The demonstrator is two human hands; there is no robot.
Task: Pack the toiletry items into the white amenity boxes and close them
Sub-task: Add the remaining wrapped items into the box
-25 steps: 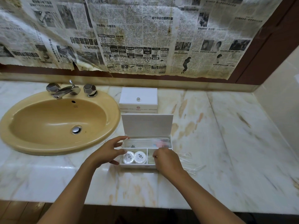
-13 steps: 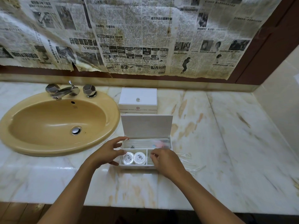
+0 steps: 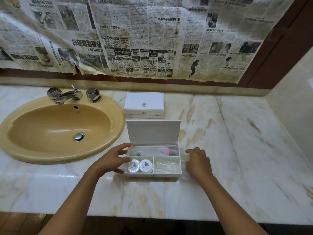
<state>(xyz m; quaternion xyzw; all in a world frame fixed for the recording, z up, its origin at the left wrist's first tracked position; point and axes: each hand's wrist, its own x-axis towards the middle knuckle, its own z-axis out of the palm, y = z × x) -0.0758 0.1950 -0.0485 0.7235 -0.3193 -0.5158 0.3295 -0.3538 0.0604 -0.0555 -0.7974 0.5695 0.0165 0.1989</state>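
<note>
The open amenity box (image 3: 153, 164) sits at the near middle of the table (image 3: 237, 150), long axis left to right, lid (image 3: 153, 132) upright at its far edge. Two round soaps (image 3: 140, 165) fill the near-left compartment; clear sachets (image 3: 166, 166) the near-right. The left hand (image 3: 111, 160), fingers spread and relaxed, touches the box's left wall. The right hand (image 3: 198, 162), loosely curled, rests just right of the box on clear packets (contents unclear). A closed box (image 3: 144, 105) stands beyond. Both hands lie about equally near the lid.

Both forearms are bare, with no sleeves, watch or rings visible.
</note>
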